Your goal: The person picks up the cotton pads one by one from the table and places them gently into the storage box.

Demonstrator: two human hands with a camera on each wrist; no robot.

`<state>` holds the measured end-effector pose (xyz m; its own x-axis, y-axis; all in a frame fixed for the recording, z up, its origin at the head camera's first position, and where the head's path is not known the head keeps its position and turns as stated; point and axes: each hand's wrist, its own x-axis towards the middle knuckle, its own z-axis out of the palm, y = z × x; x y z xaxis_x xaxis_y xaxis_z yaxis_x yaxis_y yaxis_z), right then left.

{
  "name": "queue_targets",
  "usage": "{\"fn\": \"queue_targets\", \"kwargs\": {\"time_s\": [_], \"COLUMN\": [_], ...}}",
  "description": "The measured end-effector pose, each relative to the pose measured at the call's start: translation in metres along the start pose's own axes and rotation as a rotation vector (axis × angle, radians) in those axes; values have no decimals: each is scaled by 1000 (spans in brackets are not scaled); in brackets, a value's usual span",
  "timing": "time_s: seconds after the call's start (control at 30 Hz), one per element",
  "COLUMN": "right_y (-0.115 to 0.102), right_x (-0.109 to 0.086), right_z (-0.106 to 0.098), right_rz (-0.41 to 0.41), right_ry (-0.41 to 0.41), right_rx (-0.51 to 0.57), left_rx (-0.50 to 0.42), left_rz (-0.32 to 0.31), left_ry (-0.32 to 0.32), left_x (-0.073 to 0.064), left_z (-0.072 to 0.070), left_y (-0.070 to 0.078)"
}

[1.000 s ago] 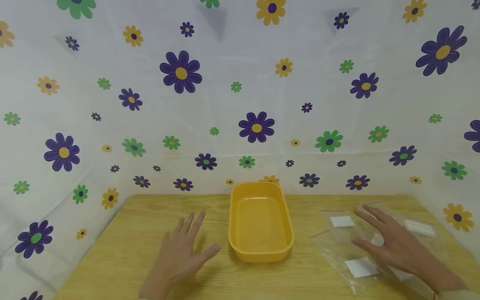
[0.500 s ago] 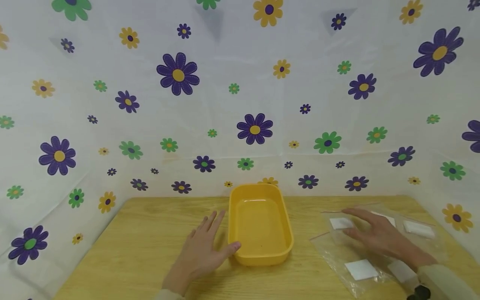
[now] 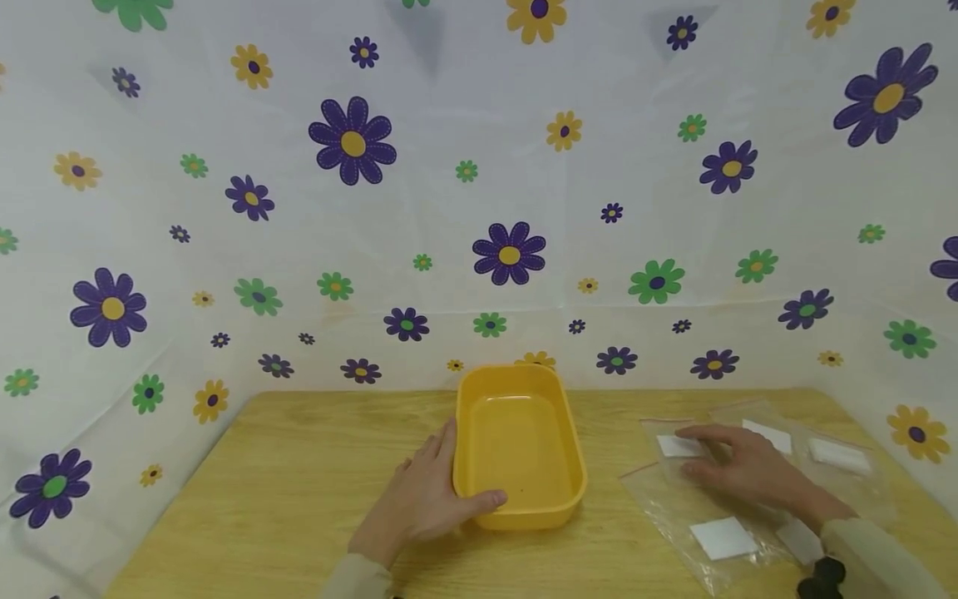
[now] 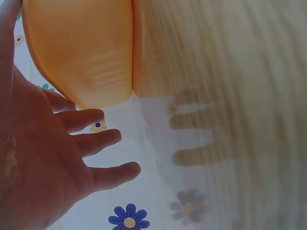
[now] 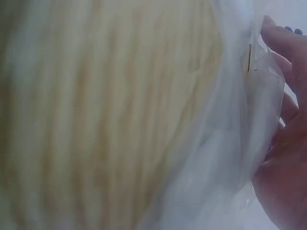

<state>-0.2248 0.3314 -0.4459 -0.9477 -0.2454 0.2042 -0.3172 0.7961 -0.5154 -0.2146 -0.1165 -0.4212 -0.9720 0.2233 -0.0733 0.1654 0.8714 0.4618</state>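
Observation:
A yellow plastic tray stands at the middle of the table, with nothing visible inside but a tiny dark speck. Along its left side lies my left hand; the thumb reaches over the near left rim. In the left wrist view the fingers are spread and nearly straight beside the tray wall. My right hand is over several clear zip bags, thumb and forefinger apart above the bag with a white rectangle. Whether it touches the plastic film I cannot tell.
More white pieces lie in the overlapping bags: one at the front, one at the back, and a thicker one at the right. A flower-patterned white sheet encloses the wooden table at the back and sides.
My left hand has moved right, from bare table to the tray's left side, its thumb now over the rim. The right hand has shifted left over the bags, its fingers drawn closer together.

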Motion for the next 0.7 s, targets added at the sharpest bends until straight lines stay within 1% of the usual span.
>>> {"fn": "queue_targets", "kwargs": {"time_s": [0.13, 0.43, 0.57, 0.7], "right_y": [1, 3, 7, 9], "right_x": [3, 9, 12, 12], "right_z": [0, 1, 2, 4], "right_rz": [44, 129, 144, 125], "right_ry": [-39, -83, -92, -79], "right_rx": [-4, 58, 60, 34], "left_rx": [-2, -10, -49, -77], "left_rz": [-20, -10, 7, 20], "left_ry": [-34, -58, -77, -98], "left_x": [2, 4, 4, 3], "left_z": [1, 4, 3, 3], "left_y": [3, 5, 5, 5]}}
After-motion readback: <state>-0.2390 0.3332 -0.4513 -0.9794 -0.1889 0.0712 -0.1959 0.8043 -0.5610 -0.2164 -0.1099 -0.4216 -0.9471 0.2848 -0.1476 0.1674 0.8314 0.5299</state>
